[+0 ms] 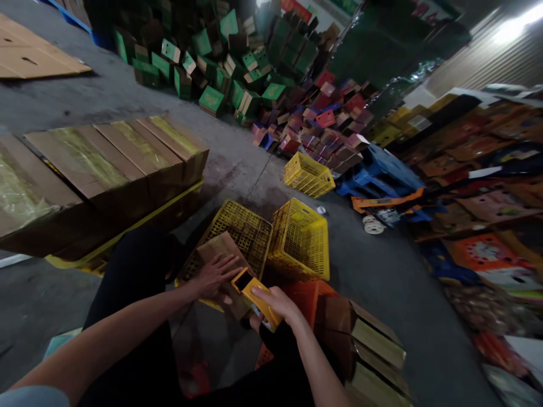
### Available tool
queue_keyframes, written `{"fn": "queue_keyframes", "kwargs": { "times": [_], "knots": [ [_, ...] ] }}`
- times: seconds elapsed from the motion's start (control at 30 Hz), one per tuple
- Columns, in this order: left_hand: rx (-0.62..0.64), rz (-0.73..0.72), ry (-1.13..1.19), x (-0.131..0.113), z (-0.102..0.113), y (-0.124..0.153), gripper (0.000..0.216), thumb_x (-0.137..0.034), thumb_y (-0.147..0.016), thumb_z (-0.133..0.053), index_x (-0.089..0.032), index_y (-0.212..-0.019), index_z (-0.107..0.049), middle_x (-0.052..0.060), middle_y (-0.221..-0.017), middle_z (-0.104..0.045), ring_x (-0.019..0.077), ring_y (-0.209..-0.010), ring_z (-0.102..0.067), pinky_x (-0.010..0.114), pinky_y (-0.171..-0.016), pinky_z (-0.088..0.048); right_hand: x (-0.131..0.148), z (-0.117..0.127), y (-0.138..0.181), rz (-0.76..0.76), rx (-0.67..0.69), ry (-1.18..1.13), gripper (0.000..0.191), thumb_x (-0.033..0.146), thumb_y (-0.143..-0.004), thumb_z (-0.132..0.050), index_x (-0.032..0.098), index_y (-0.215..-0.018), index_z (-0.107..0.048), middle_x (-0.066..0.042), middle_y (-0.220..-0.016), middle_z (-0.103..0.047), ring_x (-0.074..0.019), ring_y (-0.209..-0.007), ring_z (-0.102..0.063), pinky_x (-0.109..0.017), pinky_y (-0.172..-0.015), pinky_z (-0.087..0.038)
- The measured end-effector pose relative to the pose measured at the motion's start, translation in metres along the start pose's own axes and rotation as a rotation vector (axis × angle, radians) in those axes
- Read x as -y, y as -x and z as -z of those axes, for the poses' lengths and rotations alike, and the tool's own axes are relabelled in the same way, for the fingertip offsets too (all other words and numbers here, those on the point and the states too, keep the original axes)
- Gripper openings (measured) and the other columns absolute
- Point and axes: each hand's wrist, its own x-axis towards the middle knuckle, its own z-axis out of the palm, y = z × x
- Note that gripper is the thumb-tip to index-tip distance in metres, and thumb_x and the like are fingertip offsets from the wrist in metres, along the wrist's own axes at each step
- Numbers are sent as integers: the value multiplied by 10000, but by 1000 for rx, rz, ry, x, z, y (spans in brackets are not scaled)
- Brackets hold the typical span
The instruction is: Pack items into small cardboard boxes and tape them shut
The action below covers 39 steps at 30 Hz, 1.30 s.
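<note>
Bare forearms [108,337] lie nearest; I see the left hand [213,278] spread on a cardboard box [221,245], the right hand [275,305] gripping a yellow tool [249,286].

On the far left, a flattened cardboard sheet [34,53] with cut-out holes lies on the grey floor [235,141]. Toward the far middle, green cartons [211,99] are heaped at all angles, and to their right spreads a jumbled pile of red cartons [326,118]. Near that pile's closer edge stands a yellow slatted crate [309,176], left of a blue pallet [394,168]. An orange metal bar [388,200] runs in front of the pallet, with a white wheel [374,225] below. A ribbed shutter [470,63] rises at far right.
</note>
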Motion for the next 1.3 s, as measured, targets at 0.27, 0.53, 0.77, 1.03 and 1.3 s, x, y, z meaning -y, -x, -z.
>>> {"fn": "queue_keyframes", "kwargs": {
  "times": [0.27, 0.53, 0.77, 1.03, 1.3],
  "knots": [
    [54, -110, 44, -6, 1, -2, 1046, -779, -874, -477, -161, -1636, -114, 155, -1664, -246, 313, -1530, -231, 456, -1231, -93, 2, 2, -2, -11, 2, 17, 496, 605, -901, -572, 148, -750, -691, -95, -621, -715, -209, -564, -692, -250, -532, -524],
    [53, -98, 25, -3, -3, -4, 1057, -787, -851, -509, -144, -1625, -183, 167, -1650, -279, 337, -1518, -260, 471, -1219, -139, 5, 0, 8, 24, -19, 2, 481, 597, -898, -582, 160, -718, -671, -86, -591, -699, -199, -542, -676, -249, -519, -510],
    [53, -85, 10, -2, -5, -3, 1052, -800, -846, -497, -169, -1627, -178, 147, -1649, -291, 310, -1515, -277, 463, -1214, -161, -10, 6, 15, 66, 36, -48, 527, 655, -875, -583, 146, -781, -683, -74, -602, -711, -185, -518, -674, -231, -485, -497],
    [20, -98, -19, -2, -9, -3, 1010, -788, -854, -508, -196, -1622, -225, 152, -1650, -287, 331, -1511, -277, 474, -1217, -133, -32, -2, 8, 65, -2, -79, 511, 632, -877, -572, 139, -809, -687, -63, -616, -712, -175, -523, -663, -236, -507, -510],
    [71, -106, -26, -7, -11, -3, 1055, -734, -803, -637, -193, -1616, -238, 204, -1665, -199, 386, -1525, -216, 568, -1210, -99, -38, -3, 3, 63, -39, -52, 518, 624, -894, -558, 138, -755, -671, -68, -575, -683, -185, -514, -654, -244, -501, -506]
  ]
}}
